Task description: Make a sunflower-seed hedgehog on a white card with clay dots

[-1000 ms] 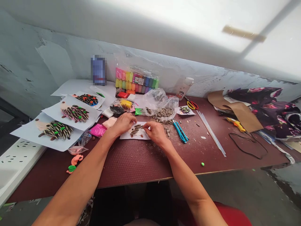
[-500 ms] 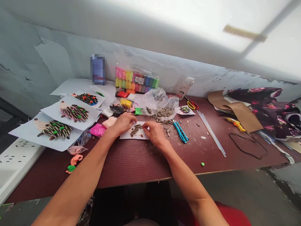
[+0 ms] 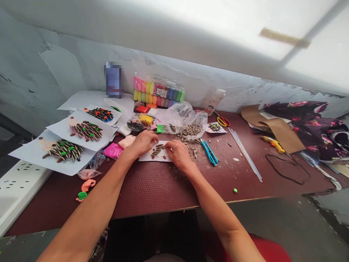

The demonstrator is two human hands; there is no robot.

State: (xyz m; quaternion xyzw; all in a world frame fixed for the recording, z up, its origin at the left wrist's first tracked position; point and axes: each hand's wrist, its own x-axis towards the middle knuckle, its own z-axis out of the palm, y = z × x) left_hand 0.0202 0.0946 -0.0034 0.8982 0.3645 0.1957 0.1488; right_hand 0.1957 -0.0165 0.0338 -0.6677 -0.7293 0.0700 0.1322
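A small white card lies on the dark red table, bearing a clay shape with rows of striped seeds. At its upper left edge is my left hand, fingers bent and pressed together; anything between them is too small to make out. My right hand is over the card's right side, thumb and forefinger pinched beside the seeds, and what the pinch holds is hidden. Behind my right hand, a pile of striped seeds spills from a clear plastic bag.
A teal cutter, clear glue sticks, scissors and a yellow glue gun with a cable lie rightward. Sheets with seed hedgehogs overlap at left. Pink clay sits beside my left forearm; coloured clay packs stand behind.
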